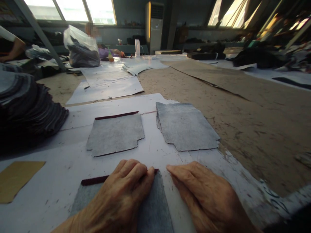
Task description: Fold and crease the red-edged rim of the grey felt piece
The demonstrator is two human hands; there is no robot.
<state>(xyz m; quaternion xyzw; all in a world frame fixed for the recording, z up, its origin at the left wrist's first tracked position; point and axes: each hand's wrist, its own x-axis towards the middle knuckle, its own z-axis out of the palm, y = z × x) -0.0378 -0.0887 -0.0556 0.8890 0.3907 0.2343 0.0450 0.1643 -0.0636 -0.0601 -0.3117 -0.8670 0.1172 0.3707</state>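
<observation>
My left hand (pixel 121 194) lies flat on a grey fabric piece (pixel 155 210) with a dark maroon top edge (pixel 93 180), its fingers curled at the piece's upper right corner. My right hand (pixel 206 197) rests palm down on the white paper (pixel 60 184) just right of that piece, fingers pointing left toward the corner. Two more grey cut pieces lie farther away: one with a maroon edge (pixel 115 133) and a small stack (pixel 186 126) to its right.
A tall pile of dark fabric pieces (pixel 26 110) stands at the left. A tan card (pixel 17 179) lies at the near left. White paper sheets (pixel 107 87) cover the brown table (pixel 243 113). A person sits far back beside a plastic bag (pixel 79 47).
</observation>
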